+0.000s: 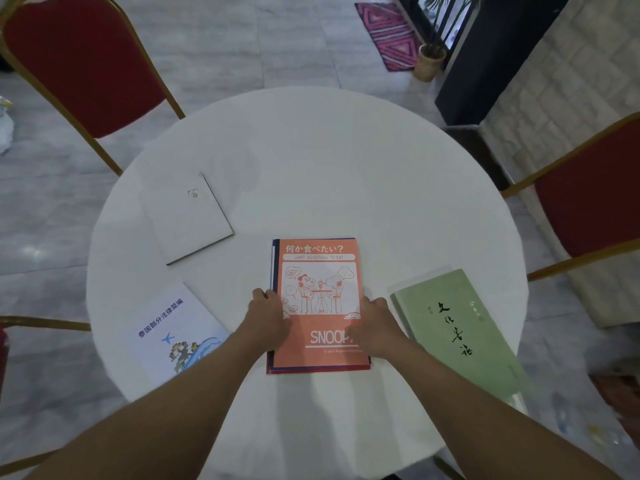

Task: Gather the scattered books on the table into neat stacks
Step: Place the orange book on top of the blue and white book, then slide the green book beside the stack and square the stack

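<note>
An orange Snoopy notebook [317, 271] tops a small stack in the middle of the round white table [311, 161], with blue and red covers showing under its edges. My left hand [266, 317] presses the stack's left edge. My right hand [375, 323] rests on its right edge and lower cover. A plain white book [188, 220] lies at the back left. A white booklet with blue characters and a plane [173, 336] lies at the front left. A green book with black calligraphy [457, 327] lies to the right, partly over the table's edge.
Red chairs with gold frames stand at the back left [83, 57] and at the right [588, 216]. A chair rail [45, 323] runs along the left. A pink patterned rug [389, 32] and a wicker pot [429, 62] sit on the tiled floor beyond.
</note>
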The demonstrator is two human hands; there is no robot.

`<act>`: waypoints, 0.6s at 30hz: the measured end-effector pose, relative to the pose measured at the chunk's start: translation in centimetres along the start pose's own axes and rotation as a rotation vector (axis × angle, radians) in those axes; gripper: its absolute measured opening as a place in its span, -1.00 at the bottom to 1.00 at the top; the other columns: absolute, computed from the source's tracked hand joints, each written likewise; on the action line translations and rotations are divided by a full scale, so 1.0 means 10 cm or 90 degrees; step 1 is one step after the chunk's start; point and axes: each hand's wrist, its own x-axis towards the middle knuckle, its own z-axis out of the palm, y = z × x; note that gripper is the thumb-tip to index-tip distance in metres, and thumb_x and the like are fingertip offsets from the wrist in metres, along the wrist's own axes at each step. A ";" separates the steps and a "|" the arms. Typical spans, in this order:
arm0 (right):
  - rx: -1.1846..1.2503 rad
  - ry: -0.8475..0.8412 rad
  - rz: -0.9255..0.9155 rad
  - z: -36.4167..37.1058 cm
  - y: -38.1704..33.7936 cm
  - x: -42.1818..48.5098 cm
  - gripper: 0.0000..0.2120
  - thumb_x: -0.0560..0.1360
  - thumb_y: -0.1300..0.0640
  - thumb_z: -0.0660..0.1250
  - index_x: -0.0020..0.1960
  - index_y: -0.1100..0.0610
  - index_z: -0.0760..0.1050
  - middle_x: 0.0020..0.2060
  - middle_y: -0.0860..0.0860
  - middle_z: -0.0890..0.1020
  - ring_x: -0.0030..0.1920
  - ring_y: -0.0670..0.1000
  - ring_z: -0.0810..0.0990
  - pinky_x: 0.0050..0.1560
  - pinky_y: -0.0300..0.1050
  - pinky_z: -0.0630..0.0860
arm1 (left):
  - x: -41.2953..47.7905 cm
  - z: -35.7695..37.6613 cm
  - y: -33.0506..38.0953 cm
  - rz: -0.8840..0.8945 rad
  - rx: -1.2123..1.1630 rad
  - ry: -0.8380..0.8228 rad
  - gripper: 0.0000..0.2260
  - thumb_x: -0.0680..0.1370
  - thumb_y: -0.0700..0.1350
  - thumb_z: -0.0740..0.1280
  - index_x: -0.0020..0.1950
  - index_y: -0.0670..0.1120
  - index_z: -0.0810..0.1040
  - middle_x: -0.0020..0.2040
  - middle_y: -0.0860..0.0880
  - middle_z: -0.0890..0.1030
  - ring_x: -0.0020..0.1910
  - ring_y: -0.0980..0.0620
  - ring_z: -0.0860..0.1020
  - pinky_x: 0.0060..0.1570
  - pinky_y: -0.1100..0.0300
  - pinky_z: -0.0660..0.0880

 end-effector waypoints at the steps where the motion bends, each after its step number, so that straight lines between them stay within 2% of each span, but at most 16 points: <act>1: 0.000 -0.001 -0.008 -0.02 0.02 -0.01 -0.65 0.55 0.13 0.33 0.31 0.09 0.37 0.22 0.08 0.37 0.09 0.04 0.52 0.00 -0.14 0.55 | -0.02 -0.01 0.03 0.014 0.007 0.019 -0.50 0.57 -0.06 0.33 0.44 -0.14 0.22 0.37 -0.14 0.29 0.32 -0.08 0.40 0.18 0.07 0.51; 4: -0.013 0.042 -0.036 -0.11 0.09 -0.03 -0.72 0.54 0.05 0.34 0.21 0.06 0.41 0.23 0.08 0.43 0.13 0.03 0.49 0.10 -0.11 0.52 | -0.06 -0.02 0.17 0.099 0.035 0.069 -0.37 0.54 -0.09 0.36 0.51 -0.11 0.10 0.43 -0.13 0.23 0.40 -0.11 0.29 0.27 0.02 0.45; 6: -0.004 0.072 -0.044 -0.19 0.16 -0.03 -0.56 0.56 0.00 0.34 0.38 0.11 0.38 0.33 0.08 0.39 0.29 0.08 0.45 0.26 -0.05 0.46 | -0.09 -0.02 0.32 0.135 0.049 0.079 -0.36 0.54 -0.08 0.36 0.53 -0.11 0.11 0.46 -0.13 0.22 0.43 -0.12 0.26 0.31 0.00 0.43; 8: 0.017 0.096 -0.044 -0.29 0.26 -0.02 -0.41 0.58 -0.02 0.32 0.54 0.14 0.26 0.42 0.06 0.33 0.41 0.08 0.39 0.35 -0.03 0.40 | -0.10 0.01 0.49 0.152 0.047 0.066 -0.39 0.55 -0.07 0.35 0.52 -0.11 0.17 0.46 -0.11 0.27 0.43 -0.10 0.29 0.31 0.02 0.43; 13: 0.030 0.158 -0.032 -0.59 0.64 0.03 -0.41 0.53 0.01 0.35 0.51 0.11 0.32 0.38 0.07 0.37 0.39 0.08 0.37 0.36 -0.07 0.37 | -0.14 0.19 0.98 0.206 0.024 -0.021 -0.45 0.56 -0.02 0.34 0.50 -0.10 0.26 0.43 -0.08 0.36 0.40 -0.10 0.36 0.34 0.01 0.39; 18: -0.035 0.228 0.036 -0.89 1.17 -0.01 -0.41 0.46 -0.10 0.35 0.42 0.10 0.36 0.38 0.08 0.35 0.37 0.14 0.34 0.37 0.02 0.34 | -0.17 0.48 1.48 0.218 0.064 -0.096 -0.55 0.57 0.04 0.31 0.36 -0.18 0.41 0.28 -0.17 0.46 0.26 -0.15 0.48 0.26 0.00 0.45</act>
